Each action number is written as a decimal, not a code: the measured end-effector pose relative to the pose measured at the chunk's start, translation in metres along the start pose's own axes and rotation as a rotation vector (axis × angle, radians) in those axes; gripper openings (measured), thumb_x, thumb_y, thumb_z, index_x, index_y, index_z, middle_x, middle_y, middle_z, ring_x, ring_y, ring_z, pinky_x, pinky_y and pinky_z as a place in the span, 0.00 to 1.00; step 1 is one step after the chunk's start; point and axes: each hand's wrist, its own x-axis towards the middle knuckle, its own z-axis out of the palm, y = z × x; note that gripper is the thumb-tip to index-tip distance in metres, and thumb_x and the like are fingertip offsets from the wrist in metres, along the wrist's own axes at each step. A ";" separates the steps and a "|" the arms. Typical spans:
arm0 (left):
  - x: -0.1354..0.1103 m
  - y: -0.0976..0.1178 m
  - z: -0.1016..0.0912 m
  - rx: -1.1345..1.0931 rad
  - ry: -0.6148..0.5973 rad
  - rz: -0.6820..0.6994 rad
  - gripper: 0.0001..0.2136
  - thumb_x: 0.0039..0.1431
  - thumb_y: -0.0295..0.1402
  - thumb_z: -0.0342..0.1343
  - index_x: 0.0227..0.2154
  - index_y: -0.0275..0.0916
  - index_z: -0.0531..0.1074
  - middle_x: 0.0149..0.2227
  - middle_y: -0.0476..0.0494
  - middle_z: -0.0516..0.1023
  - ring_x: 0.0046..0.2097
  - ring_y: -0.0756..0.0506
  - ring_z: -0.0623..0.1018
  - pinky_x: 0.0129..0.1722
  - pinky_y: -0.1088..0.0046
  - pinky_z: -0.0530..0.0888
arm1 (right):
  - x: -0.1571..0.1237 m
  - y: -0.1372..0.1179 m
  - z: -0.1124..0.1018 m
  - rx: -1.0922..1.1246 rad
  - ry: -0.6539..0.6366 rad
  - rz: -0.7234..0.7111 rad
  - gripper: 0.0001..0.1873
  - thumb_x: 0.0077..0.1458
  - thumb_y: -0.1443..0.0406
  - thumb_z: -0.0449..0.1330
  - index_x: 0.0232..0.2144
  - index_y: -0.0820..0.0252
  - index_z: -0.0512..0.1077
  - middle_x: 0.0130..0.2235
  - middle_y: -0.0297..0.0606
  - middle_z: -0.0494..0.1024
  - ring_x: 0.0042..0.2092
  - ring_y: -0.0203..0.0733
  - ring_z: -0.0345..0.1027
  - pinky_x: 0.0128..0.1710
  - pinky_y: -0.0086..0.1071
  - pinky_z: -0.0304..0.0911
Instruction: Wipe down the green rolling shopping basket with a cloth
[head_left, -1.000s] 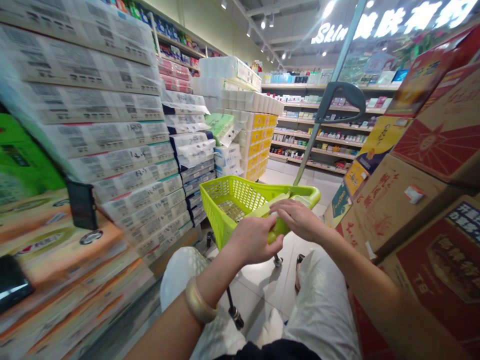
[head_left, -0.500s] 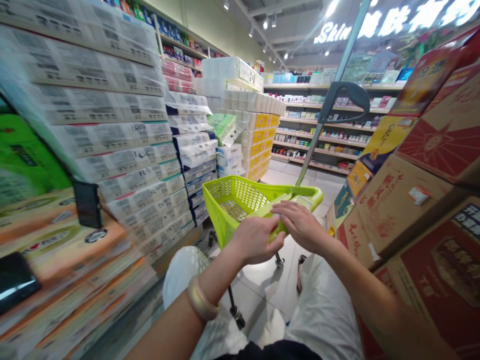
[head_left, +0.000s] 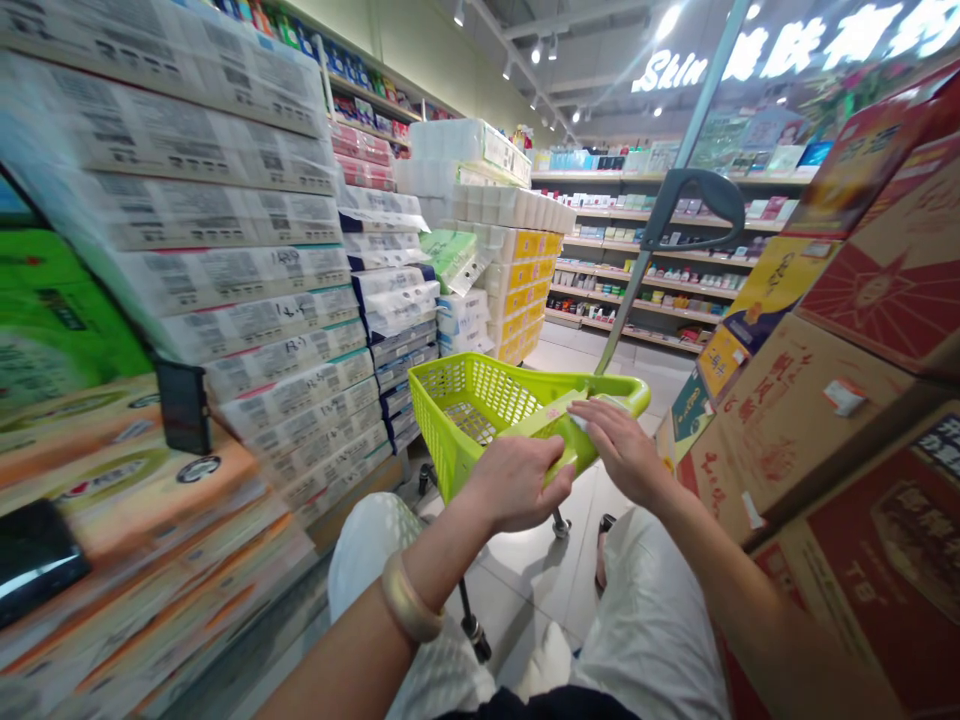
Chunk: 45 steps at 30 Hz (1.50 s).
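Observation:
A lime-green shopping cart basket (head_left: 442, 425) with lattice walls stands before my knees on thin legs with castors. My left hand (head_left: 517, 485), a gold bangle on its wrist, is closed around the near edge of the basket, thumb in front. My right hand (head_left: 622, 450) rests on the cart's flat green end panel, fingers stretched together. Under its fingertips shows a small white piece (head_left: 577, 421), possibly tissue; its full shape is hidden. A pale strip with pink print (head_left: 551, 412) runs along the panel beside my left knuckles. Behind rises the cart's grey loop handle (head_left: 654, 225) on a metal pole.
Wrapped paper packs (head_left: 247, 270) are stacked high at the left. Orange packs (head_left: 112, 470) lower down carry a black phone-like object (head_left: 182, 405) and a dark glossy object (head_left: 37, 560). Cardboard cartons (head_left: 817, 410) line the right. Stocked shelves (head_left: 637, 210) stand behind.
My right hand has slid right and away from my left hand, uncovering the printed strip and the white piece. My left hand keeps its hold on the cart edge.

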 end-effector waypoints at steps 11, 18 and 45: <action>-0.001 -0.002 0.000 0.025 0.006 0.016 0.15 0.64 0.43 0.40 0.34 0.41 0.68 0.32 0.46 0.76 0.34 0.44 0.75 0.32 0.71 0.66 | 0.002 0.025 -0.007 0.068 0.066 -0.010 0.22 0.66 0.59 0.42 0.48 0.56 0.74 0.50 0.41 0.76 0.55 0.46 0.66 0.59 0.49 0.57; 0.000 -0.002 -0.001 -0.002 0.023 0.031 0.15 0.64 0.41 0.39 0.35 0.41 0.68 0.33 0.46 0.77 0.35 0.44 0.76 0.32 0.71 0.66 | -0.020 -0.015 0.008 -0.010 0.079 -0.091 0.20 0.64 0.63 0.45 0.54 0.53 0.69 0.55 0.39 0.72 0.61 0.46 0.59 0.62 0.51 0.51; -0.002 0.002 0.002 0.022 0.027 0.016 0.13 0.61 0.43 0.43 0.31 0.41 0.67 0.30 0.46 0.75 0.33 0.45 0.74 0.31 0.71 0.65 | 0.023 0.052 -0.014 0.048 0.004 0.068 0.22 0.64 0.57 0.44 0.44 0.56 0.76 0.48 0.42 0.78 0.52 0.48 0.70 0.54 0.48 0.63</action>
